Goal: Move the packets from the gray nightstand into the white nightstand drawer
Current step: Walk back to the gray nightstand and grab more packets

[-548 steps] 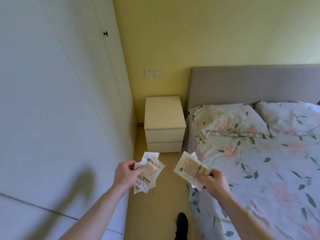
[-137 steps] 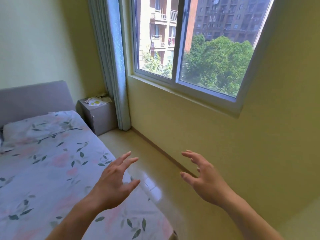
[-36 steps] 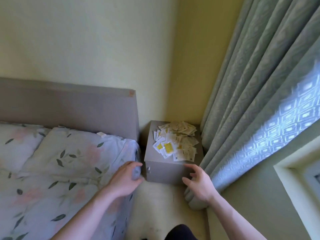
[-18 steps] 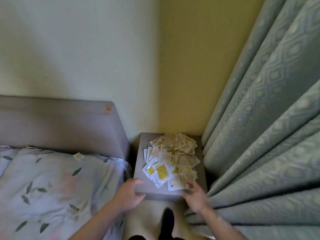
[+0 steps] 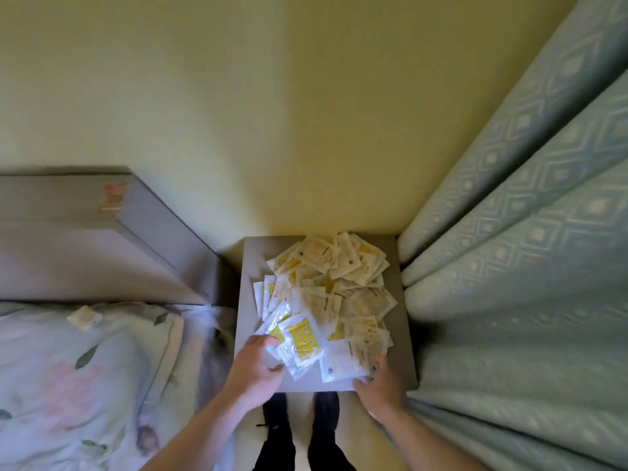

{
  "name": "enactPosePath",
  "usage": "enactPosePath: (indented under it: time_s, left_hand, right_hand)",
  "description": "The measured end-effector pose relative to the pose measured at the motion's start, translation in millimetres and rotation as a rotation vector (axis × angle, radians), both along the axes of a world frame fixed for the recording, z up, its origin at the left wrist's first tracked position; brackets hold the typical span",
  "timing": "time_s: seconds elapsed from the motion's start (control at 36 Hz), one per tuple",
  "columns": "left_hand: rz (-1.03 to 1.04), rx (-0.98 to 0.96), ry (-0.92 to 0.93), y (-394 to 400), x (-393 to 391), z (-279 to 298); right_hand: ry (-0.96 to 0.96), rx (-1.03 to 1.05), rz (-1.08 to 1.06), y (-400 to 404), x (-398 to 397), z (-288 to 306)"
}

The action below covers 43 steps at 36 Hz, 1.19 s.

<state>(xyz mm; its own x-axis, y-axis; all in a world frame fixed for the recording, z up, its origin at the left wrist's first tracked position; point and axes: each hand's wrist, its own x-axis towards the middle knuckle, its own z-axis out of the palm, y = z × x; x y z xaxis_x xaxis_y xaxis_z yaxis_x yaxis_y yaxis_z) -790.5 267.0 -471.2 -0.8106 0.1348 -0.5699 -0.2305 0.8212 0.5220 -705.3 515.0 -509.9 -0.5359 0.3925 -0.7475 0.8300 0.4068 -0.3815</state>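
Note:
A heap of several white and yellow packets [image 5: 339, 287] covers the top of the gray nightstand [image 5: 251, 266] in the room's corner. My left hand [image 5: 258, 365] is at the front left of the heap, with fingers and thumb pinching the edge of the yellow-labelled packets [image 5: 304, 338]. At the front right corner, my right hand [image 5: 380, 385] grips a white packet [image 5: 339, 365], fingers on top and thumb at its near edge. The white nightstand is out of view.
The gray headboard [image 5: 85, 249] and a floral pillow [image 5: 85, 368] lie close on the left, with one stray packet [image 5: 83, 317] on the pillow. A blue-green curtain [image 5: 509, 266] hangs against the nightstand's right side. My dark shoes [image 5: 278, 436] stand just before it.
I have stepped closer and look down more steeply. Both hands moved from the nightstand's front edge up onto the packets and took hold of the nearest ones.

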Motion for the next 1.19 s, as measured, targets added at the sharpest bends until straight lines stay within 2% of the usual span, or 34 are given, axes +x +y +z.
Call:
enactPosePath:
  time_s: [0.19, 0.44, 0.64, 0.83, 0.94, 1.06, 1.19]
  left_hand:
    - [0.068, -0.021, 0.069, 9.6, -25.6, -58.8]
    - [0.01, -0.061, 0.166, 25.1, -30.1, -120.9]
    - [0.004, -0.144, 0.265, 39.0, -30.3, -143.2]
    - [-0.048, -0.194, 0.277, 38.1, -32.2, -145.7]
    - [0.0, -0.19, 0.229, 35.6, -33.8, -144.8]
    - [0.048, -0.128, 0.189, 28.5, -33.8, -144.5]
    - [0.2, 0.124, 0.147, 19.7, -29.7, -133.2]
  right_hand:
    - [0.035, 0.143, -0.065, -5.8, -16.6, -53.6]
    - [0.139, 0.157, -0.209, -13.6, -22.1, -94.0]
    - [0.244, 0.134, -0.29, -10.7, -7.9, -102.7]
    - [0.166, 0.178, -0.226, -12.7, -12.0, -96.5]
    - [0.107, 0.177, -0.178, -11.5, -15.8, -96.9]
    - [0.124, 0.188, -0.198, -14.3, -13.0, -100.7]
    - [0.197, 0.245, -0.32, -25.1, -6.3, -101.1]
